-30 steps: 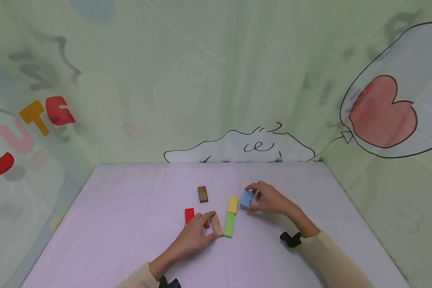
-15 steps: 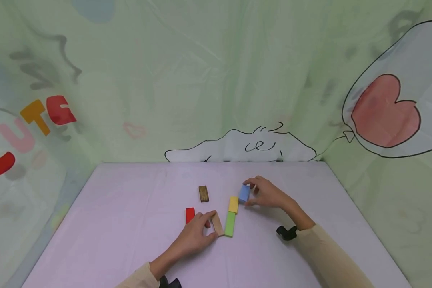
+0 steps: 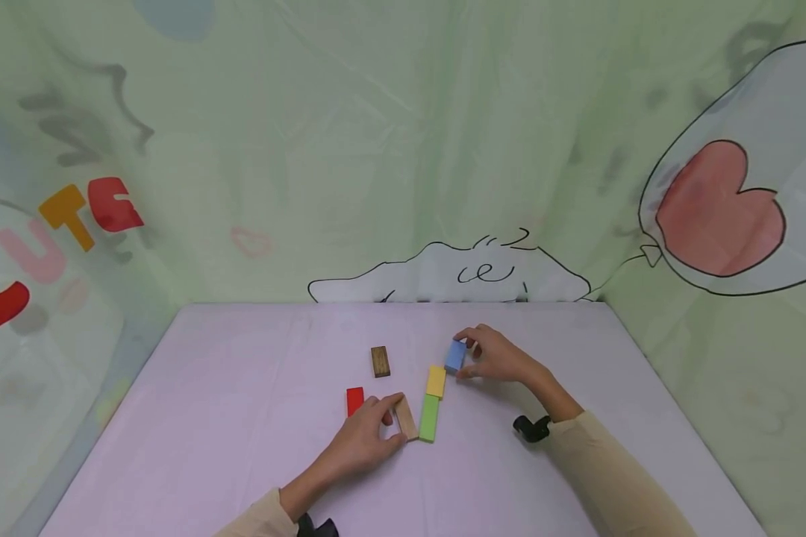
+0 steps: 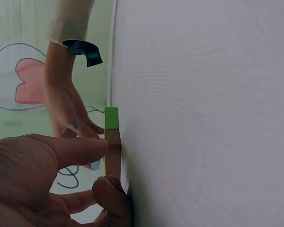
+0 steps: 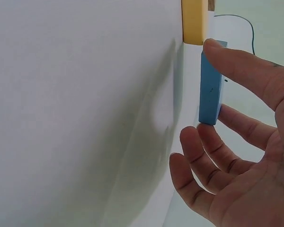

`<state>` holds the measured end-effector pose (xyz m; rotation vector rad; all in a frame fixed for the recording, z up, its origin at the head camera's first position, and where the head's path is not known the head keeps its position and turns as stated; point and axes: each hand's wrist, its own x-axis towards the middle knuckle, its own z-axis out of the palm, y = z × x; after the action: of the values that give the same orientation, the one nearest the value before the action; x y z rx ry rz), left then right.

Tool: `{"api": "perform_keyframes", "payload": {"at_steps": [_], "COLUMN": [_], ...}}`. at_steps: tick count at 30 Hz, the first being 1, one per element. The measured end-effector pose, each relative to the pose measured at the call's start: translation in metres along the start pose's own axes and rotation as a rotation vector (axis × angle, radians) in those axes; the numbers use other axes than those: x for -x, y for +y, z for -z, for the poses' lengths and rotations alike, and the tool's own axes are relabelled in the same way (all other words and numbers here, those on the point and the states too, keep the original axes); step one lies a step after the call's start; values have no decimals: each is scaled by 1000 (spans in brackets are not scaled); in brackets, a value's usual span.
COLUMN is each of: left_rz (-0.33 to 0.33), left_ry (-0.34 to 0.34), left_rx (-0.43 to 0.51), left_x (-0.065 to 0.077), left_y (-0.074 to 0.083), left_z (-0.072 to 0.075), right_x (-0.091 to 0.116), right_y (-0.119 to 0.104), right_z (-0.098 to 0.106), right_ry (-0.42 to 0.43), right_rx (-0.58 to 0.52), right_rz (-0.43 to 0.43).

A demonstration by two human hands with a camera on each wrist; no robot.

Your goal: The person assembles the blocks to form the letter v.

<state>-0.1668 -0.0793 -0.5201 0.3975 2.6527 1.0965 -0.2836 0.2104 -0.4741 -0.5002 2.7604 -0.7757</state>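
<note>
My left hand pinches a pale wooden block end to end between thumb and fingers. At its near end the block meets a green block, and a yellow block continues behind the green one. In the right wrist view a blue block is pinched lengthwise between the thumb and fingers of my right hand, its shadow falling on the cloth beside it. From the head view, this blue block overlaps the yellow block's far right corner.
A red block lies beyond the left hand, partly hidden by it. Farther back is a dark brown block. Pale cloth covers the table, and a printed curtain rises behind its far edge.
My right hand has carried the blue block away from me and slightly left, to the yellow block's far end. The left hand and pale wooden block have stayed in place.
</note>
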Motion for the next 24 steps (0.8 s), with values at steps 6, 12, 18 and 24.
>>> {"api": "perform_keyframes", "payload": {"at_steps": [6, 12, 18, 24], "left_rz": [-2, -4, -2, 7], "left_ry": [-2, 1, -1, -1], "left_rx": [1, 9, 3, -1], "left_x": [0, 1, 3, 1], "left_y": [0, 0, -1, 1], "left_z": [0, -1, -2, -1], "right_x": [-7, -16, -20, -22], "right_y": [-1, -5, -14, -17], "right_z": [-1, -4, -3, 2], "right_ry": [-10, -28, -51, -68], "right_rx": [4, 16, 33, 51], "right_rz": [19, 33, 14, 31]}}
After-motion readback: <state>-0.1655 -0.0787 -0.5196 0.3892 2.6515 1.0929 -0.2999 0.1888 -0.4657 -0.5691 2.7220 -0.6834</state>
